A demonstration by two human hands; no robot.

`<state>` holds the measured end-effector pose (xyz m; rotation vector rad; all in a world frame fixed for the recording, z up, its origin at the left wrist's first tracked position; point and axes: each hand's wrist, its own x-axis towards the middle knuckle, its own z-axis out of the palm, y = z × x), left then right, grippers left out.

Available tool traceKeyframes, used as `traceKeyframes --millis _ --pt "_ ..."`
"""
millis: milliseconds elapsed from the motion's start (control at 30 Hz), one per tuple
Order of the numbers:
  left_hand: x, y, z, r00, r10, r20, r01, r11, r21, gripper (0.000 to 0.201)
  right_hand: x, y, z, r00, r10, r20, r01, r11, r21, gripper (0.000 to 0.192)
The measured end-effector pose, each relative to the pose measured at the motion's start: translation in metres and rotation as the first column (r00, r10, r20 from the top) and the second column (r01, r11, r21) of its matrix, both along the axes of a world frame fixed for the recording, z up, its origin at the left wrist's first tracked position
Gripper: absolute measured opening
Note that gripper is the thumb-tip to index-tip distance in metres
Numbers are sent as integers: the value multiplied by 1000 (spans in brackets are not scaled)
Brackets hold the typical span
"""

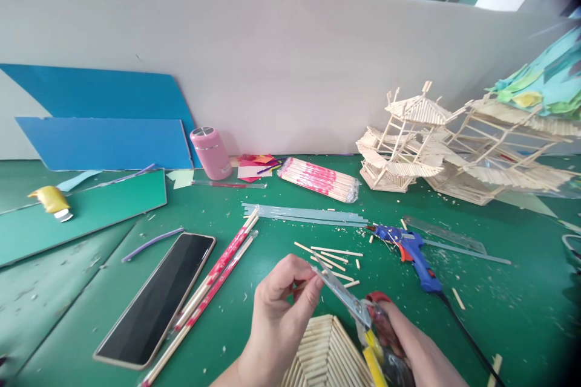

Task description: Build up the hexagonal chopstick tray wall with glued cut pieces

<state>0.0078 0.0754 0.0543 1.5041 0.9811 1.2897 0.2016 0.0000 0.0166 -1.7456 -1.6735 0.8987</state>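
Note:
My left hand [284, 311] is closed in a pinch on a thin wooden stick [324, 272], most of it hidden by the fingers. My right hand [415, 338] grips scissors [347, 300] with red and yellow on the handles. Their blades point up and left, with the stick at the blades by my left fingertips; whether they cut into it I cannot tell. Below both hands lies a flat panel of wooden sticks [324, 354] laid in angled rows, its near part out of frame. Several short cut sticks [333, 259] are scattered just beyond my left hand.
A blue glue gun [411, 251] lies right, its cord trailing toward me. Glue sticks [304, 213], wrapped sticks [318, 179] and a pink canister [211, 153] sit farther back. Stick-built pavilions [417, 139] stand back right. A phone [157, 299] and bundled sticks [218, 263] lie left.

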Motion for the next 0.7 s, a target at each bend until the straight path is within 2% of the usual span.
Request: traceKeyframes --millis 167,467,567,700 --pt "0 0 -1 1000 -9 2 9 1000 4 11 0 0 1 998 54 16 -54 999 -5 79" --pt "-1 -1 1 999 -29 -31 31 997 72 10 -1 -3 5 994 71 89 -64 995 -76 84" --pt "-4 -1 3 996 -52 -79 62 988 141 10 0 -4 4 991 52 123 -39 994 -104 81" --pt "-7 -3 8 989 -35 -146 80 947 311 13 -2 -3 3 987 32 159 -9 990 -141 70"
